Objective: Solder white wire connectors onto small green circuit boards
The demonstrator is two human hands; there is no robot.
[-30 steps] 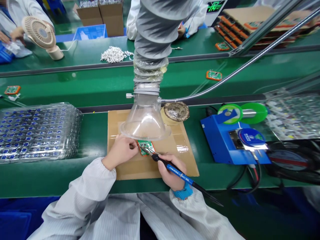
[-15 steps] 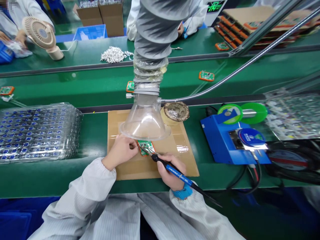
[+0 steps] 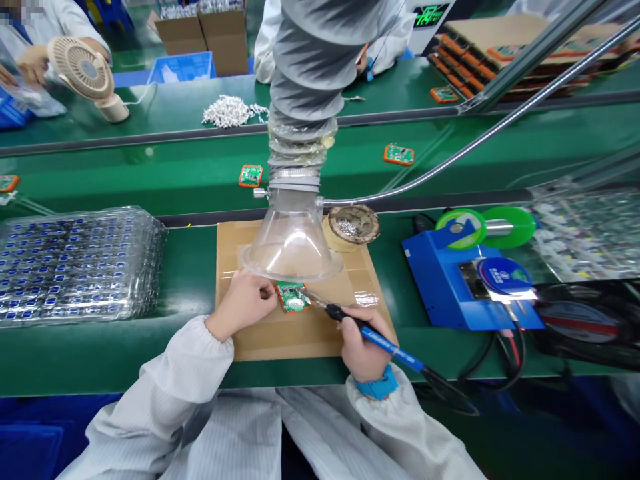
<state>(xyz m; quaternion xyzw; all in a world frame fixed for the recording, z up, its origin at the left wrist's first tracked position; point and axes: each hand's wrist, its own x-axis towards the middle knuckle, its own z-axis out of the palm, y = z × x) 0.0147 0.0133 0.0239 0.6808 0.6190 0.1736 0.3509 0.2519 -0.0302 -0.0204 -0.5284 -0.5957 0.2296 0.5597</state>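
On the cardboard mat [image 3: 300, 333], just under the clear fume hood [image 3: 291, 243]: small green circuit board [image 3: 291, 296]. Left hand [image 3: 243, 303] at its left edge, fingers curled, pinning the board. Right hand [image 3: 364, 348] wrapped around the blue soldering iron [image 3: 380, 340], tip just right of the board. Blue solder station [image 3: 467, 280] to the right, blister trays [image 3: 75, 263] to the left.
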